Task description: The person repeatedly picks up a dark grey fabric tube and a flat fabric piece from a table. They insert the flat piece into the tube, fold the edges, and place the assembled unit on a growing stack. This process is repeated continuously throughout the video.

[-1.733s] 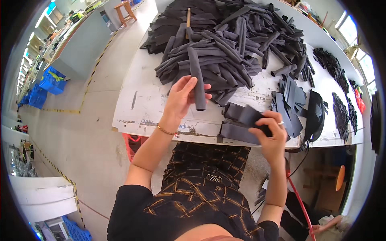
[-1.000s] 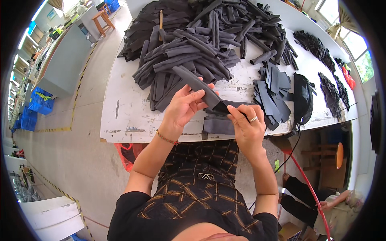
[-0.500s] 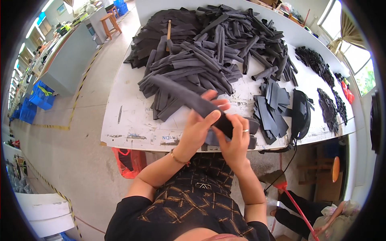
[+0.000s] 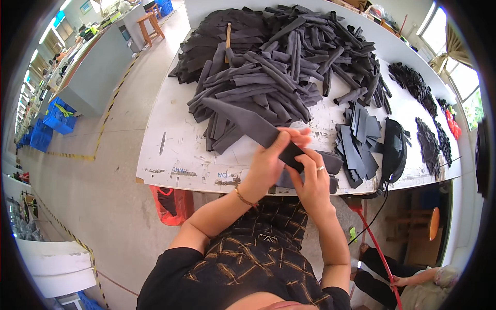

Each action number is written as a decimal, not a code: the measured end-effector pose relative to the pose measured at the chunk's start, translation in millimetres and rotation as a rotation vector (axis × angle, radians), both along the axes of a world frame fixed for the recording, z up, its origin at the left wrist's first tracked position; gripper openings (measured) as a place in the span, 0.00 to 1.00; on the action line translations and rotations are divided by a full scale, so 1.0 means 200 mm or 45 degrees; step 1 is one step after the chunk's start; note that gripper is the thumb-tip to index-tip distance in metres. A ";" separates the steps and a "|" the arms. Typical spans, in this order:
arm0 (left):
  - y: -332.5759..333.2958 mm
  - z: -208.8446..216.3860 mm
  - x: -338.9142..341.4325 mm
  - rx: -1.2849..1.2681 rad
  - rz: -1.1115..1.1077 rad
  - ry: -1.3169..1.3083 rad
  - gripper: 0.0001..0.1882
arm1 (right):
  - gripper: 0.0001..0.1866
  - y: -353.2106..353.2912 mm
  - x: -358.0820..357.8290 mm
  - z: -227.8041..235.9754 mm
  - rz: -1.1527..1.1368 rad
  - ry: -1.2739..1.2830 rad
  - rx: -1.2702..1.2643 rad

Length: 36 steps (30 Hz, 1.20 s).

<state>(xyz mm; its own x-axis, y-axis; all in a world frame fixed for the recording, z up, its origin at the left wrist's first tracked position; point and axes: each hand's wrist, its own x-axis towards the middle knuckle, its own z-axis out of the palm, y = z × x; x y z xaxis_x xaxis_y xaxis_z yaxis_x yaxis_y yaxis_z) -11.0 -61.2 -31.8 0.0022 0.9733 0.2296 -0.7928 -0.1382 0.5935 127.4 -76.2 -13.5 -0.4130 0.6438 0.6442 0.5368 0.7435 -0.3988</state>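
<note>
A long flat dark grey strip (image 4: 243, 121) is held above the front edge of the white table (image 4: 175, 150). My left hand (image 4: 274, 157) grips its near end from the left, and my right hand (image 4: 312, 178) pinches the same end from below and the right. The strip's far end reaches toward the big heap of dark grey strips and tubes (image 4: 274, 62). A small stack of flat dark pieces (image 4: 330, 165) lies on the table just under my hands.
A pile of cut flat dark pieces (image 4: 359, 139) and a black helmet-like object (image 4: 395, 147) lie to the right. Small dark scraps (image 4: 418, 93) sit further right. A red bin (image 4: 170, 204) stands under the table. Another person (image 4: 413, 284) sits low at right.
My left hand took a tube from the heap and brought it to my right hand. Both hands now hold it as a flattened strip near the table's front edge.
</note>
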 end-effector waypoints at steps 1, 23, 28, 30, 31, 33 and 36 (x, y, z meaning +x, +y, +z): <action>0.00 0.00 0.03 0.023 -0.063 -0.030 0.14 | 0.22 0.02 -0.03 0.02 0.015 -0.002 0.014; -0.04 0.07 0.07 0.064 0.045 -0.172 0.15 | 0.12 0.08 0.08 0.07 0.218 0.182 0.150; -0.06 0.05 0.09 0.106 0.009 -0.159 0.15 | 0.12 0.08 0.07 0.06 0.239 0.188 0.161; -0.06 0.05 0.10 0.103 -0.003 -0.178 0.15 | 0.12 0.07 0.07 0.08 0.238 0.173 0.120; -0.06 0.05 0.10 0.096 -0.004 -0.188 0.15 | 0.11 0.07 0.07 0.08 0.236 0.164 0.098; -0.05 0.04 0.10 0.081 -0.006 -0.208 0.15 | 0.11 0.07 0.06 0.07 0.240 0.176 0.118; -0.06 0.04 0.10 0.047 0.009 -0.218 0.15 | 0.11 0.08 0.04 0.07 0.246 0.189 0.123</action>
<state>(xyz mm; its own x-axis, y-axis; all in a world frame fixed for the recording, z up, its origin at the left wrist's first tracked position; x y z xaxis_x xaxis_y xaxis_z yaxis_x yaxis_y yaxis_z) 8.1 -72.5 -23.4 -0.0473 0.9640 0.2616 -0.8809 -0.1637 0.4441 135.4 -59.7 -0.4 -0.4187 0.4946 0.7616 0.3218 0.8651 -0.3849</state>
